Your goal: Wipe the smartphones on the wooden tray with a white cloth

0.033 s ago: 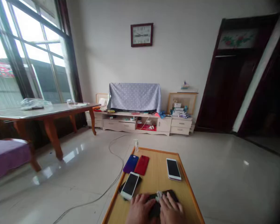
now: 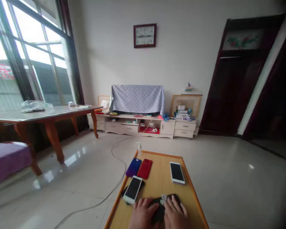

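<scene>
A dark, flat, phone-shaped item [image 2: 159, 214] lies at the near end of the wooden table, partly covered by both hands. My left hand [image 2: 143, 213] rests over its left side, fingers bent and thumb lying across it. Under the fingers of my right hand [image 2: 177, 214] is a crumpled whitish cloth [image 2: 163, 199], pressed against the dark item's upper part. To the left, a white phone [image 2: 132, 190] with a black screen lies tilted over another dark item. Farther up are a blue phone [image 2: 133, 167] and a red phone [image 2: 145, 169], side by side.
Another white phone [image 2: 177, 172] lies near the right edge of the wooden table [image 2: 162, 165]. A small clear bottle [image 2: 139, 149] stands at its far left corner. A cable [image 2: 102, 201] runs across the floor. A low cabinet [image 2: 121, 128] stands against the wall.
My right hand and the whitish cloth have shifted slightly to the right over the dark item. My left hand and the phones have stayed in place.
</scene>
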`<action>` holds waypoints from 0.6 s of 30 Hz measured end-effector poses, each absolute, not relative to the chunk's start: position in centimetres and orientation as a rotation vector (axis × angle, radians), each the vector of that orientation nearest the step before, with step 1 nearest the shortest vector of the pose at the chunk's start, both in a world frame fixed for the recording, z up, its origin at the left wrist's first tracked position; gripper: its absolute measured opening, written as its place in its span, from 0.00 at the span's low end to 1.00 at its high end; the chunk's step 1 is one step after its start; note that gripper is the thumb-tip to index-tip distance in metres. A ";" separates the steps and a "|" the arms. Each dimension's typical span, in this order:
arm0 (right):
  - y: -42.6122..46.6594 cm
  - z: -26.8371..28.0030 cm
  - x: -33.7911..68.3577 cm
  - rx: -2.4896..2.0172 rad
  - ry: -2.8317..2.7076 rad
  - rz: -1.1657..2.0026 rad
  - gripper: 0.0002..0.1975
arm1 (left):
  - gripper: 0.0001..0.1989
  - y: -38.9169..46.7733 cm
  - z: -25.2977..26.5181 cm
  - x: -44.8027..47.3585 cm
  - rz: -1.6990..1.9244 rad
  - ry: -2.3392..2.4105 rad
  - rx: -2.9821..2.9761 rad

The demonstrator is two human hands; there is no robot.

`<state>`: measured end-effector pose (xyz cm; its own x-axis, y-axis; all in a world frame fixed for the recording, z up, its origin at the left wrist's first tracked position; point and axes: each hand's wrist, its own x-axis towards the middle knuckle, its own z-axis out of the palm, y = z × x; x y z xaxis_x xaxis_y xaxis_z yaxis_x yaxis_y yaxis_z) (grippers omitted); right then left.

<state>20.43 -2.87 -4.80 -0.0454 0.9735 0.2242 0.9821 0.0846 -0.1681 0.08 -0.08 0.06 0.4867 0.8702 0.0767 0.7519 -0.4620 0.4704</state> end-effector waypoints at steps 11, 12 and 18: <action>-2.2 -8.6 18.6 -1.784 -1.925 -0.415 0.20 | 0.25 0.2 0.0 0.3 0.436 1.357 2.360; -2.0 -7.9 19.5 -1.776 -1.958 -0.413 0.21 | 0.27 0.3 -0.1 0.3 0.418 1.355 2.356; -0.8 -7.3 20.7 -1.812 -1.970 -0.534 0.22 | 0.30 0.9 -0.9 0.2 0.355 1.346 2.347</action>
<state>20.69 -0.81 -7.34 -0.0713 0.8398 0.5381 0.9966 0.0817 0.0046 0.19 0.86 -0.91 0.5012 0.8652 0.0165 0.7608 -0.4497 0.4679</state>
